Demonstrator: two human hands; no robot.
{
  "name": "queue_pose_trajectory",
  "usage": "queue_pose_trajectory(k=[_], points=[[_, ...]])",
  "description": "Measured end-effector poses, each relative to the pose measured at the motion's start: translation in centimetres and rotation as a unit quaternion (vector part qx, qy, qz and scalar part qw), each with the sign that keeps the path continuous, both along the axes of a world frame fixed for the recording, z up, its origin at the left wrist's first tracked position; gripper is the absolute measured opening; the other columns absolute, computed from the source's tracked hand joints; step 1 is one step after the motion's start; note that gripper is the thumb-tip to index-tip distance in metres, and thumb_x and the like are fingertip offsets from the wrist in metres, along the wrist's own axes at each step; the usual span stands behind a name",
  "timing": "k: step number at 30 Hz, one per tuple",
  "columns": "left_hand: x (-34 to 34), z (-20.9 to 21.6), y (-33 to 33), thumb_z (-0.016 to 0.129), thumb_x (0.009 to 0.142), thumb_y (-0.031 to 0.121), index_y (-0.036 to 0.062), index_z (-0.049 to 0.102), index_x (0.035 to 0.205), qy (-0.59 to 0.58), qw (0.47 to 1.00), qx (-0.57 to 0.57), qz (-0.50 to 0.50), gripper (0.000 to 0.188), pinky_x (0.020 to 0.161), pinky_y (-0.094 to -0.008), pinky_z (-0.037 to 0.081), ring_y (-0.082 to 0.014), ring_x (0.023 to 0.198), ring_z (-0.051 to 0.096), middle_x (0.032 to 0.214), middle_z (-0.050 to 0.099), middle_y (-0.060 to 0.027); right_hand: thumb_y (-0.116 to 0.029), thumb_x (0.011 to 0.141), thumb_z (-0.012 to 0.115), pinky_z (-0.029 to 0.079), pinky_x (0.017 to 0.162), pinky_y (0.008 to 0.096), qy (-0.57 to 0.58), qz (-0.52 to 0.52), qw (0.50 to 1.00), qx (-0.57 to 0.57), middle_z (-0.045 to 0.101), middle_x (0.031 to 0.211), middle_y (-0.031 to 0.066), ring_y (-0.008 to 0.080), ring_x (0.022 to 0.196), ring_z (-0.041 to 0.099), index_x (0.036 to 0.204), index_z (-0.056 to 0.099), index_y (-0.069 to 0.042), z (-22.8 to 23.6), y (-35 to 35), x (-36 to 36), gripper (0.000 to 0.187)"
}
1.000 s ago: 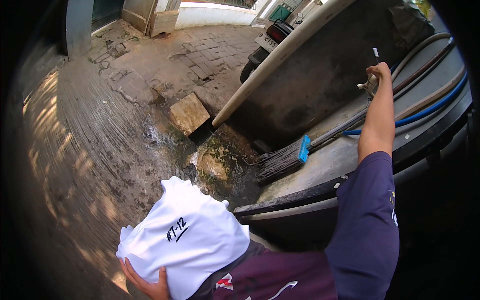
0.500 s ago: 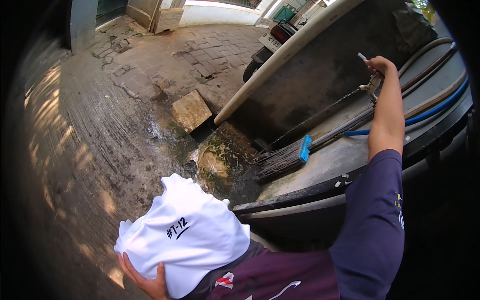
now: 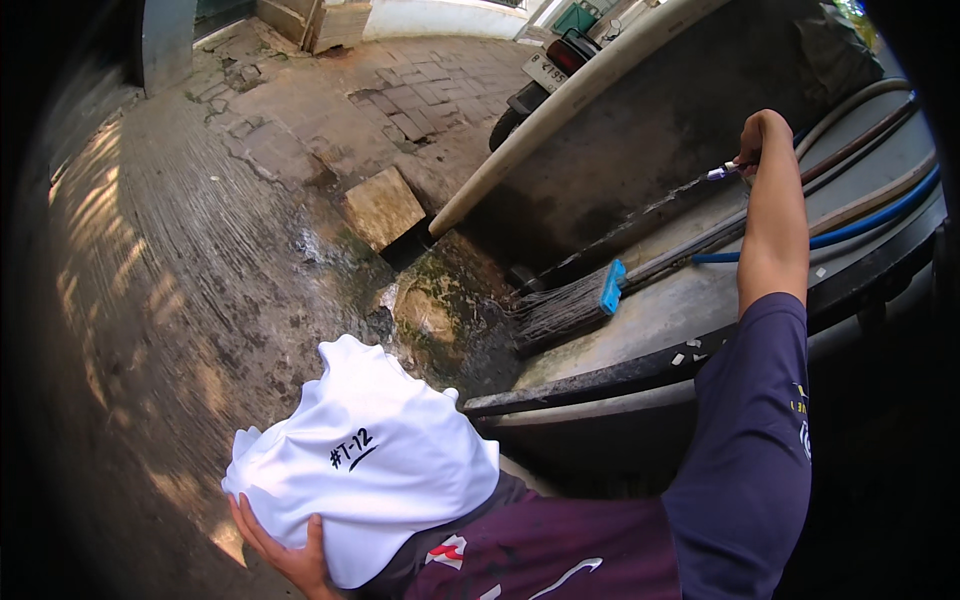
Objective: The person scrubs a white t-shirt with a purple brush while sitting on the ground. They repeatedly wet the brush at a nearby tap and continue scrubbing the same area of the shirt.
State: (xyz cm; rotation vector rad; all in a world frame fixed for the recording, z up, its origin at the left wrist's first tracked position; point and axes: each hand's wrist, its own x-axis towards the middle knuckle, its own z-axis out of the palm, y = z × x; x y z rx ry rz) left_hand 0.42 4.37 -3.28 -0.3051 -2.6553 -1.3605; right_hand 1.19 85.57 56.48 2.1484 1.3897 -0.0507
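Note:
At the lower left, my left hand (image 3: 285, 550) grips the edge of a bunched white cloth (image 3: 400, 490) with black lettering, its thumb lying on top. The cloth rests against my front and has a wavy upper edge. My right arm reaches far to the right, where my right hand (image 3: 762, 140) is bent down with its fingers closed on a small white-and-purple object (image 3: 720, 172). A thin stream of water (image 3: 640, 217) runs from there down and left along the wall. The tap is mostly hidden behind my hand.
A broom (image 3: 610, 288) with a blue head lies on the ledge. Hoses, including a blue one (image 3: 850, 232), curve at the right. A dark low wall (image 3: 600, 160), a square slab (image 3: 384, 208), wet mossy ground and a parked motorbike (image 3: 540, 80) are beyond.
My right hand has swung down from above the tap, bringing the small white object down to the water stream. My left hand and the white cloth have hardly shifted.

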Motion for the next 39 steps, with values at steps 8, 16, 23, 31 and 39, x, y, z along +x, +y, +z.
queue_pose_trajectory(k=[8,16,23,31,39], points=[[0.1,-0.2,-0.5,0.093,0.082,0.050,0.0061,0.045,0.170,-0.015,1.000,-0.004,-0.001,0.109,0.131,-0.0619,0.032,-0.0465,0.162,0.039,0.175,0.039,-0.0241,-0.035,0.119,0.057,0.054,0.081,0.0394,0.030,-0.010,0.998,0.050,0.075,0.088,0.0004,0.0153,0.077,0.066,0.103,0.072,-0.010,-0.7,1.8,1.4,0.034],[0.2,-0.3,-0.6,0.093,0.083,0.055,0.0069,0.044,0.171,-0.011,1.000,-0.007,0.002,0.111,0.130,-0.0633,0.033,-0.0471,0.162,0.037,0.176,0.038,-0.0241,-0.034,0.116,0.064,0.057,0.087,0.0427,0.010,-0.019,0.998,0.067,0.077,0.093,0.0030,0.0190,0.083,0.071,0.103,0.073,-0.009,-1.1,2.3,1.1,0.029],[0.1,-0.3,-0.5,0.093,0.082,0.054,0.0069,0.045,0.170,-0.019,1.000,-0.001,0.001,0.111,0.130,-0.0629,0.034,-0.0471,0.162,0.038,0.176,0.038,-0.0238,-0.034,0.115,0.065,0.057,0.086,0.0427,0.045,-0.153,0.982,0.099,0.076,0.093,0.0041,0.0200,0.083,0.071,0.103,0.072,-0.008,-1.8,1.7,-1.2,0.030],[0.3,0.0,-0.5,0.092,0.083,0.051,0.0071,0.044,0.170,-0.023,1.000,-0.004,-0.001,0.109,0.131,-0.0603,0.033,-0.0459,0.162,0.039,0.175,0.040,-0.0232,-0.029,0.114,0.067,0.058,0.083,0.0419,0.031,0.010,0.998,0.049,0.077,0.093,0.0039,0.0193,0.081,0.070,0.105,0.075,-0.009,-1.1,2.7,2.1,0.024],[0.3,0.1,-0.1,0.092,0.083,0.059,0.0065,0.045,0.170,-0.014,1.000,-0.005,-0.010,0.112,0.129,-0.0633,0.034,-0.0487,0.162,0.038,0.175,0.038,-0.0257,-0.039,0.110,0.071,0.059,0.083,0.0446,-0.174,0.315,0.925,0.126,0.079,0.100,0.0021,0.0187,0.093,0.074,0.106,0.085,-0.013,1.0,-2.4,-0.1,0.030]])
